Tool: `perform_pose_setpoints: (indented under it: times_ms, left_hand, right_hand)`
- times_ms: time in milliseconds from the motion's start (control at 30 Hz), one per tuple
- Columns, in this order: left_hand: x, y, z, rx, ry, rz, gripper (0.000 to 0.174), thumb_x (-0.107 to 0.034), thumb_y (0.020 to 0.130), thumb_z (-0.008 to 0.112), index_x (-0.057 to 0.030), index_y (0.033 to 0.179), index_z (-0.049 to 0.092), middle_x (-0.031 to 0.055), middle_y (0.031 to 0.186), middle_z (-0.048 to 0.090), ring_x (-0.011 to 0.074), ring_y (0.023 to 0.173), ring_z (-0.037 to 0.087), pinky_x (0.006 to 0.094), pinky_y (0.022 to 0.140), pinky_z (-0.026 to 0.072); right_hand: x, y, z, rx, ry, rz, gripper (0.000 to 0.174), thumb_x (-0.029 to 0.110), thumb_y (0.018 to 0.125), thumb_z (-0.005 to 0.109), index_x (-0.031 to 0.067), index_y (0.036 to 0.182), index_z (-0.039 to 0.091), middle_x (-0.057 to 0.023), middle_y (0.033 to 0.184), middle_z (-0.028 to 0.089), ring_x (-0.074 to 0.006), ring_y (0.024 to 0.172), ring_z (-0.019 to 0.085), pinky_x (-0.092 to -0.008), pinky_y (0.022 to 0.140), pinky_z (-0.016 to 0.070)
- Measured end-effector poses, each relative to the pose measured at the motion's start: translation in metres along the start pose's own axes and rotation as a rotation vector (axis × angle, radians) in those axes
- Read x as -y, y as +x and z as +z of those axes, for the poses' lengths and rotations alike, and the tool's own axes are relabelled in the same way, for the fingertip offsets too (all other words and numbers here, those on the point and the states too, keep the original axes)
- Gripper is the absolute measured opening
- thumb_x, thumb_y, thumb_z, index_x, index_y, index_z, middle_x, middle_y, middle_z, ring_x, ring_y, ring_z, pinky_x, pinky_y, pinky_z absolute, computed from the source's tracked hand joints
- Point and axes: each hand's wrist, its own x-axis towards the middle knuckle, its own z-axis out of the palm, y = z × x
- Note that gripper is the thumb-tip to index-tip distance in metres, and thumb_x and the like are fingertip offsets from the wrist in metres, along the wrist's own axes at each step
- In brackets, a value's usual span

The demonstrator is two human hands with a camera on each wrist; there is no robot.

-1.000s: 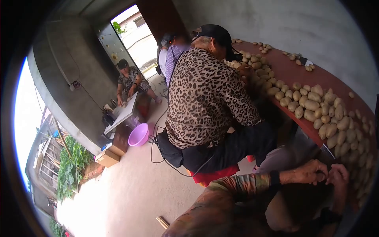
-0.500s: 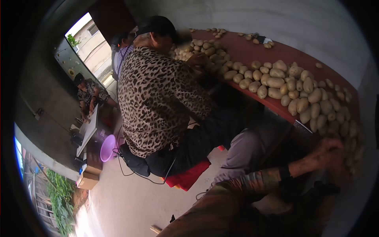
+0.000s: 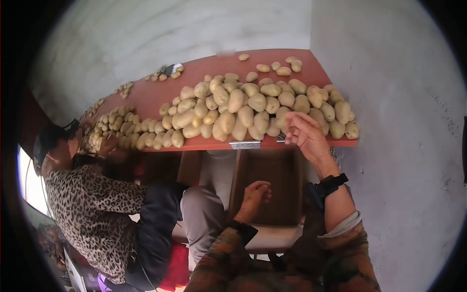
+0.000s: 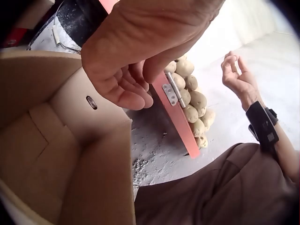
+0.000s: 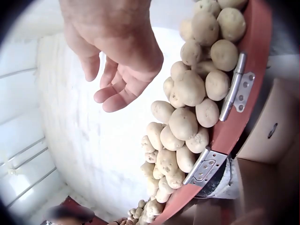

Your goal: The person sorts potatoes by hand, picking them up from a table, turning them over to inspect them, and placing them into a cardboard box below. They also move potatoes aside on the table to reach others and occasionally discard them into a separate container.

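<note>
A big heap of pale potatoes covers the red table. My right hand hovers at the table's front edge, right by the nearest potatoes, fingers loosely bent and holding nothing. In the right wrist view the right hand hangs above the potatoes without touching them. My left hand is lower, under the table edge and over an open cardboard box. Seen from the left wrist, the left hand is loosely curled and holds nothing above the box.
A person in a leopard-print top sits at the left, hands in the potatoes there. Metal hinges are on the table's front edge. A grey wall closes the right side and the back.
The view has swung from the seated person and doorway round to the table. My hands, together at the table edge before, have parted: right one up by the potatoes, left one down over the box.
</note>
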Motion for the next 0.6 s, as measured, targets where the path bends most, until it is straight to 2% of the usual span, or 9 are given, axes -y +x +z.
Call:
perform_pose_setpoints:
  times_ms: [233, 333, 467, 567, 600]
  left_hand:
    - [-0.006, 0.02, 0.017, 0.084, 0.075, -0.059, 0.019, -0.015, 0.091, 0.052, -0.0023, 0.101, 0.062, 0.0039, 0.081, 0.062, 0.0115, 0.07, 0.059, 0.0247, 0.058, 0.0485]
    - [-0.025, 0.026, 0.027, 0.138, 0.105, -0.043, 0.017, -0.014, 0.091, 0.052, -0.0037, 0.099, 0.063, 0.0039, 0.081, 0.062, 0.0114, 0.068, 0.06, 0.0251, 0.059, 0.0494]
    - [-0.045, 0.037, 0.04, 0.158, 0.155, 0.034, 0.017, -0.015, 0.091, 0.053, -0.0044, 0.1, 0.063, 0.004, 0.082, 0.063, 0.0112, 0.068, 0.06, 0.0242, 0.059, 0.0488]
    - [-0.039, 0.036, 0.051, 0.159, 0.161, 0.06, 0.019, -0.019, 0.092, 0.056, -0.0052, 0.103, 0.063, 0.0036, 0.083, 0.063, 0.0102, 0.07, 0.06, 0.024, 0.061, 0.0495]
    - [-0.035, 0.029, 0.059, 0.202, 0.055, 0.131, 0.018, -0.019, 0.092, 0.057, -0.0053, 0.102, 0.064, 0.0028, 0.079, 0.063, 0.0098, 0.068, 0.06, 0.0227, 0.058, 0.0493]
  right_hand:
    - [0.005, -0.002, -0.012, -0.118, 0.0, -0.047, 0.025, 0.019, 0.091, 0.058, 0.0003, 0.107, 0.062, -0.0059, 0.087, 0.063, -0.0113, 0.066, 0.058, -0.0291, 0.059, 0.0518]
    - [0.007, -0.004, -0.017, -0.16, -0.007, -0.049, 0.025, 0.019, 0.091, 0.058, -0.0005, 0.106, 0.061, -0.0058, 0.085, 0.063, -0.011, 0.066, 0.058, -0.0279, 0.058, 0.0519]
    - [0.01, -0.006, -0.027, -0.185, -0.02, -0.037, 0.024, 0.019, 0.091, 0.059, 0.0003, 0.105, 0.062, -0.0063, 0.087, 0.063, -0.0107, 0.066, 0.058, -0.0275, 0.058, 0.0518]
    - [0.012, -0.009, -0.034, -0.212, -0.025, -0.039, 0.023, 0.018, 0.09, 0.059, 0.0022, 0.107, 0.061, -0.0063, 0.09, 0.064, -0.0102, 0.066, 0.058, -0.0266, 0.058, 0.0518]
    - [0.011, -0.012, -0.037, -0.248, -0.017, -0.048, 0.024, 0.016, 0.088, 0.06, 0.004, 0.109, 0.06, -0.0052, 0.091, 0.064, -0.0098, 0.064, 0.058, -0.0249, 0.058, 0.0513]
